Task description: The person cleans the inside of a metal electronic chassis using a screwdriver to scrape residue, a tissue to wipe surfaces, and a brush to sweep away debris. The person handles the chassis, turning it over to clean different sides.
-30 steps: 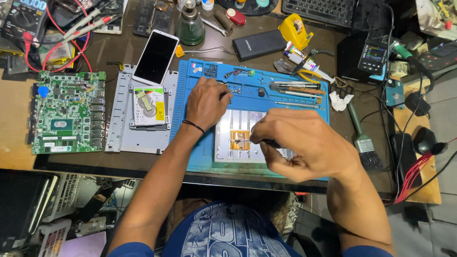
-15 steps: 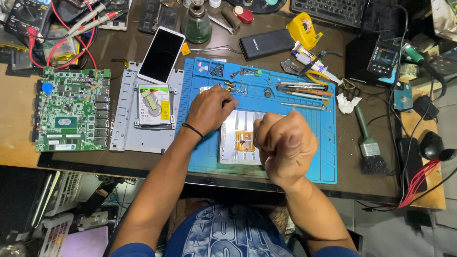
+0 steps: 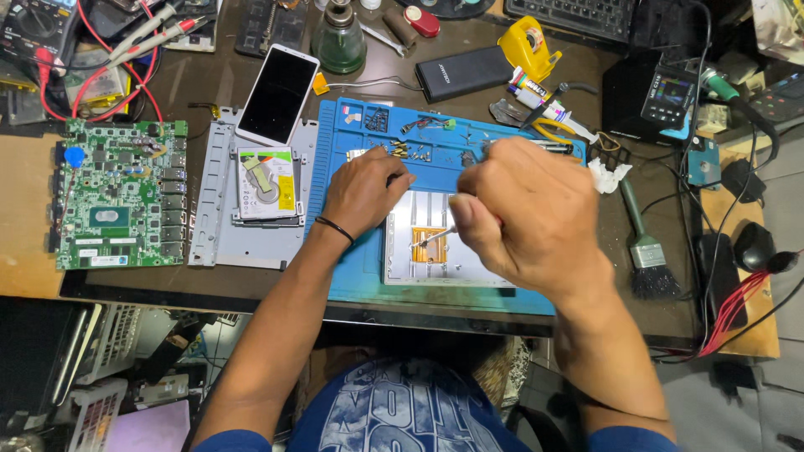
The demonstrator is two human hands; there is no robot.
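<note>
The right hand (image 3: 523, 213) holds a thin tool (image 3: 435, 237), its tip on the metal plate (image 3: 444, 243). The left hand (image 3: 364, 188) rests on the blue mat (image 3: 352, 259), touching the plate's top. A green board (image 3: 117, 205) lies on the counter (image 3: 25, 218), well apart.

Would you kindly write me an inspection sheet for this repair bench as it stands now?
Surface: dark table bearing a blue work mat.
Job's things: silver metal plate on the mat; thin tool tip on its orange patch.
Clutter: green circuit board, hard drive on a grey bracket, white phone, brush, yellow tape dispenser.
Grippers: left hand resting at the plate's top edge; right hand fisted around the tool.
Cables: red leads at the right edge.
Surroundings: baskets under the table.
</note>
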